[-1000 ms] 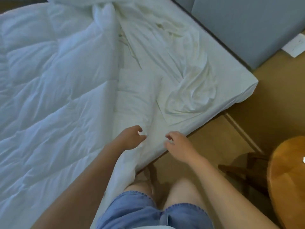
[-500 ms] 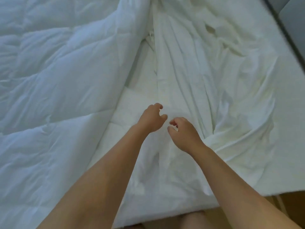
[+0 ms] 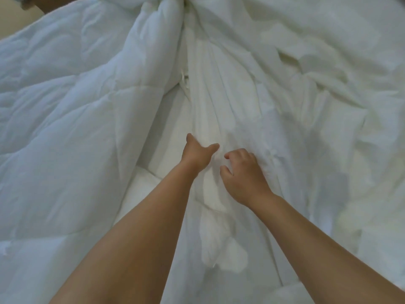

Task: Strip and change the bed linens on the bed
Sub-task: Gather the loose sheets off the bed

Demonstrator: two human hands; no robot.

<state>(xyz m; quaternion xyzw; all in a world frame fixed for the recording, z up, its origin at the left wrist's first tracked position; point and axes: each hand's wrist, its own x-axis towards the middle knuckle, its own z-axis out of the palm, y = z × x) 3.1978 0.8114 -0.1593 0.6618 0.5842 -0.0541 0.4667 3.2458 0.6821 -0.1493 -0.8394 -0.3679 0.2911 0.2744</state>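
Mid-bed, bunched sheet (image 3: 241, 95) under L hand (image 3: 198, 153) (spread), R hand (image 3: 243, 174) (curled, grip unclear).

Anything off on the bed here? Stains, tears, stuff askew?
No spill or tear shows. The sheet is rumpled and gathered into long folds down the middle, and the quilted duvet is pushed in a heap to the left. Untidy, but expected mid-strip.

We can make out the room only at the far top left corner, where a cream-coloured patch (image 3: 13, 20) sits just beside a brown strip (image 3: 50, 3). We cannot tell whether either is floor, wall or furniture. The light is soft and even, cooler on our left and warmer toward our right.
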